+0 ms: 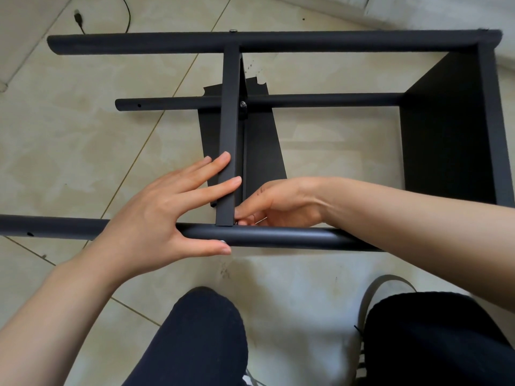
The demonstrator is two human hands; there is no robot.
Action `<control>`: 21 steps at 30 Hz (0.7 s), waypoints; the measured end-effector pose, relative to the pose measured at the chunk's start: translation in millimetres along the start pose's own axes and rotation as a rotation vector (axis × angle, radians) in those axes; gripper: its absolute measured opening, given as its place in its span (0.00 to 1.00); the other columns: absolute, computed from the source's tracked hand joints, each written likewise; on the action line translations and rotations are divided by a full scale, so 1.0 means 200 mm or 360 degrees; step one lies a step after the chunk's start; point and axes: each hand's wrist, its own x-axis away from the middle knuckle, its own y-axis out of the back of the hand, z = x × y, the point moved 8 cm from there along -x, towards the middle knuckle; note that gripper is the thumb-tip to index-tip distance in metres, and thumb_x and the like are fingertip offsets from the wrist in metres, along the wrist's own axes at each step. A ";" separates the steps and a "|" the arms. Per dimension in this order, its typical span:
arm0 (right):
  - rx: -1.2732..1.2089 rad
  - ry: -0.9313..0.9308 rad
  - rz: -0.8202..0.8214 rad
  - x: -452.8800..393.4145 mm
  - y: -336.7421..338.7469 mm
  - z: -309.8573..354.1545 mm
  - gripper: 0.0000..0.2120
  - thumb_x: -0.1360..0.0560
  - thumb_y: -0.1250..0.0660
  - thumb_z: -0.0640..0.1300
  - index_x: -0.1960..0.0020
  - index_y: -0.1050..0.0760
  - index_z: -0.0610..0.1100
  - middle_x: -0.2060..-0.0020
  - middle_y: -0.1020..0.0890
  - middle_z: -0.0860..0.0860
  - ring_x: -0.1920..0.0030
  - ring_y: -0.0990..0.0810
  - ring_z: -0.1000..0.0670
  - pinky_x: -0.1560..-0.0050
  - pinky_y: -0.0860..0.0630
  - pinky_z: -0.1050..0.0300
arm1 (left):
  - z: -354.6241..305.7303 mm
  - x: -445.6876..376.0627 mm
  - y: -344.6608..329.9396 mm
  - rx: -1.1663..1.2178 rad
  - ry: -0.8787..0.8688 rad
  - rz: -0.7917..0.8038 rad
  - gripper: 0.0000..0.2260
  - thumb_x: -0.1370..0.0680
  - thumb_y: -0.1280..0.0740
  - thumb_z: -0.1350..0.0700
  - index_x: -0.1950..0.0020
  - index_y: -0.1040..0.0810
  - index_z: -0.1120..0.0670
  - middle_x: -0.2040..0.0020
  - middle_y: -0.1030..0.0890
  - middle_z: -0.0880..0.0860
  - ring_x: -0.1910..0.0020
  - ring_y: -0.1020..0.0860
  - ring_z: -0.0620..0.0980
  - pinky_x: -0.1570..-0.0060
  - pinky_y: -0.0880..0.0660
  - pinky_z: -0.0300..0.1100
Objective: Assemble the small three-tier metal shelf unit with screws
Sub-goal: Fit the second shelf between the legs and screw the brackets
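Lying on its side on the pale tiled floor (320, 140), the dark grey metal shelf unit (278, 41) shows three round posts running left to right: a far post (139, 44), a thinner-looking middle post (320, 99) and a near post (278, 236). A flat dark shelf panel (230, 129), seen edge-on, spans from the far post to the near post and meets the near post at a right angle. A second, larger dark panel (448, 129) closes the unit at the right. A small silver screw head (233, 30) sits on the far post above the edge-on panel, and another fastener (243, 104) shows where that panel crosses the middle post. The person's left hand (164, 215) is spread flat, its straight fingers (220, 162) pressing on the panel's left face and its thumb (206, 249) lying along the front of the near post, just beside a small silver screw head (222, 241). The right hand (276, 204) reaches in behind the near post at the panel's right side, its fingers curled together at the joint; what they pinch, if anything, cannot be told. A black cable with a plug (79, 19) lies on the floor at far left. Dark trousered knees (195, 338) and a striped shoe (362, 358) fill the foreground
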 end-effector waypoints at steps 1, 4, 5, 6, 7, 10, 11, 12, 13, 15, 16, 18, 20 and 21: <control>0.0015 0.0000 -0.0008 0.00 0.00 0.00 0.15 0.21 0.34 0.43 0.66 0.19 0.44 0.68 0.22 0.50 0.62 0.22 0.52 0.55 0.24 0.58 | 0.00 0.00 0.00 -0.0003 -0.0003 0.0003 0.37 0.31 0.33 0.31 0.23 0.36 0.37 0.19 0.44 0.37 0.20 0.42 0.43 0.27 0.36 0.55; 0.0052 -0.0005 -0.0024 -0.01 -0.01 0.00 0.11 0.21 0.34 0.44 0.60 0.19 0.43 0.66 0.21 0.50 0.61 0.21 0.52 0.56 0.23 0.58 | 0.00 0.00 0.00 0.0003 -0.0001 0.0000 0.37 0.31 0.33 0.31 0.23 0.36 0.38 0.19 0.44 0.37 0.20 0.42 0.43 0.27 0.36 0.55; 0.0058 0.0001 -0.0022 -0.01 -0.01 0.00 0.09 0.21 0.34 0.44 0.58 0.19 0.43 0.64 0.21 0.49 0.60 0.20 0.52 0.55 0.23 0.57 | 0.00 0.00 0.00 0.0005 0.0002 -0.0002 0.37 0.31 0.33 0.31 0.24 0.36 0.38 0.19 0.44 0.37 0.20 0.42 0.43 0.27 0.36 0.55; 0.0061 0.0013 -0.0019 -0.01 -0.01 0.01 0.09 0.21 0.35 0.43 0.57 0.19 0.43 0.62 0.20 0.49 0.59 0.19 0.51 0.55 0.23 0.57 | 0.00 0.00 0.00 0.0006 0.0003 -0.0003 0.37 0.31 0.33 0.31 0.24 0.35 0.38 0.19 0.43 0.37 0.20 0.42 0.43 0.27 0.36 0.54; 0.0057 0.0026 -0.0018 -0.01 0.00 0.01 0.09 0.21 0.34 0.42 0.59 0.19 0.43 0.62 0.20 0.49 0.60 0.19 0.51 0.55 0.22 0.57 | 0.00 0.00 0.00 0.0006 0.0002 -0.0003 0.37 0.31 0.33 0.31 0.24 0.35 0.38 0.19 0.43 0.38 0.20 0.42 0.43 0.26 0.36 0.54; 0.0023 0.0036 -0.0024 -0.01 0.01 0.00 0.11 0.22 0.33 0.42 0.62 0.18 0.44 0.63 0.20 0.49 0.61 0.20 0.51 0.54 0.23 0.57 | 0.00 0.00 0.00 0.0015 0.0006 -0.0004 0.37 0.31 0.33 0.31 0.24 0.34 0.40 0.19 0.43 0.39 0.20 0.42 0.43 0.26 0.37 0.54; 0.0018 0.0039 -0.0021 -0.01 0.01 0.00 0.11 0.22 0.33 0.42 0.63 0.18 0.44 0.64 0.20 0.49 0.61 0.20 0.52 0.54 0.23 0.57 | 0.00 0.00 0.00 0.0019 0.0008 -0.0005 0.37 0.31 0.33 0.31 0.24 0.34 0.40 0.19 0.42 0.39 0.20 0.42 0.43 0.26 0.37 0.54; 0.0023 0.0044 -0.0020 -0.01 0.01 0.00 0.12 0.22 0.33 0.42 0.63 0.18 0.44 0.64 0.20 0.49 0.61 0.20 0.52 0.54 0.23 0.57 | 0.00 0.00 0.00 0.0024 0.0010 -0.0005 0.37 0.31 0.33 0.31 0.24 0.34 0.40 0.19 0.42 0.39 0.20 0.42 0.43 0.26 0.37 0.54; 0.0040 0.0050 -0.0027 -0.01 0.01 0.00 0.14 0.22 0.33 0.42 0.65 0.18 0.44 0.65 0.20 0.49 0.62 0.20 0.52 0.55 0.23 0.58 | 0.00 0.00 0.00 0.0027 0.0012 -0.0005 0.37 0.31 0.33 0.31 0.24 0.34 0.40 0.19 0.42 0.39 0.20 0.42 0.43 0.26 0.37 0.55; 0.0091 0.0052 -0.0064 -0.01 0.01 0.01 0.15 0.22 0.33 0.43 0.67 0.19 0.45 0.68 0.21 0.50 0.64 0.21 0.53 0.58 0.23 0.60 | 0.00 0.00 0.00 0.0028 0.0013 -0.0006 0.37 0.31 0.33 0.31 0.24 0.34 0.40 0.19 0.42 0.39 0.20 0.42 0.43 0.26 0.37 0.54; 0.0120 0.0048 -0.0085 -0.02 0.01 0.01 0.14 0.22 0.33 0.43 0.66 0.19 0.44 0.68 0.22 0.50 0.64 0.21 0.53 0.59 0.23 0.60 | 0.00 0.00 0.00 0.0025 0.0011 -0.0007 0.37 0.31 0.33 0.31 0.24 0.34 0.40 0.19 0.42 0.39 0.20 0.42 0.43 0.26 0.37 0.53; 0.0157 0.0050 -0.0100 -0.02 0.00 0.02 0.10 0.22 0.33 0.43 0.61 0.21 0.42 0.68 0.23 0.50 0.63 0.21 0.53 0.59 0.22 0.60 | 0.00 0.00 0.00 0.0016 0.0011 -0.0008 0.37 0.31 0.33 0.31 0.24 0.34 0.39 0.19 0.42 0.38 0.20 0.42 0.42 0.26 0.38 0.52; 0.0137 0.0067 -0.0091 -0.03 -0.01 0.02 0.07 0.23 0.33 0.41 0.59 0.21 0.42 0.67 0.22 0.49 0.63 0.21 0.53 0.59 0.22 0.60 | 0.00 0.00 0.00 0.0010 0.0011 -0.0011 0.37 0.31 0.33 0.31 0.24 0.35 0.39 0.19 0.42 0.38 0.20 0.42 0.42 0.26 0.38 0.52; 0.0109 0.0068 -0.0075 -0.03 -0.01 0.02 0.07 0.22 0.33 0.42 0.58 0.20 0.42 0.67 0.22 0.50 0.63 0.21 0.53 0.59 0.22 0.61 | 0.00 0.00 0.00 0.0010 0.0009 -0.0013 0.37 0.31 0.33 0.31 0.24 0.35 0.39 0.19 0.42 0.38 0.20 0.42 0.43 0.26 0.37 0.53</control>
